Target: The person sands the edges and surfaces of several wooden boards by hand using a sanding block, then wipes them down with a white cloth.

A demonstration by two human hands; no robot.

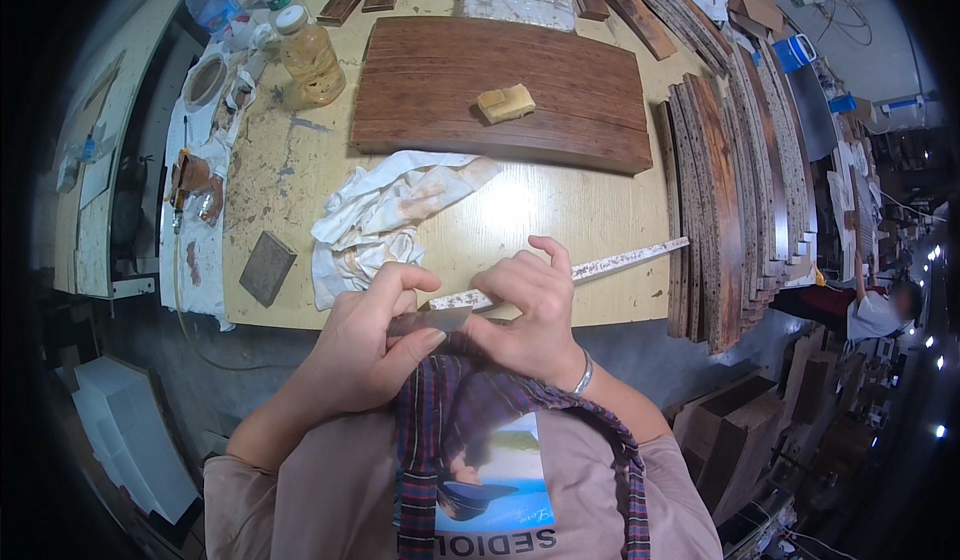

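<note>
My left hand (365, 340) is closed in a pinch on a small flat piece (445, 321), greyish and dark brown, close to my body at the table's near edge. Its exact kind is not clear. My right hand (530, 310) meets it from the other side, thumb and finger at the piece, with the forefinger raised. Just beyond my hands, a narrow strip with a speckled white face (630, 258) reaches toward the stacked boards on the right; my right hand covers part of it. A crumpled, stained white cloth (385, 215) lies past my left hand.
A yellow sponge (507, 105) rests on a broad stack of brown boards (430, 70). Left of that stand a jar of yellowish liquid (310, 60) and a bottle (210, 2). A dark block (268, 268) lies front left. Long boards (715, 210) are stacked on the right; another person (865, 310) is beyond.
</note>
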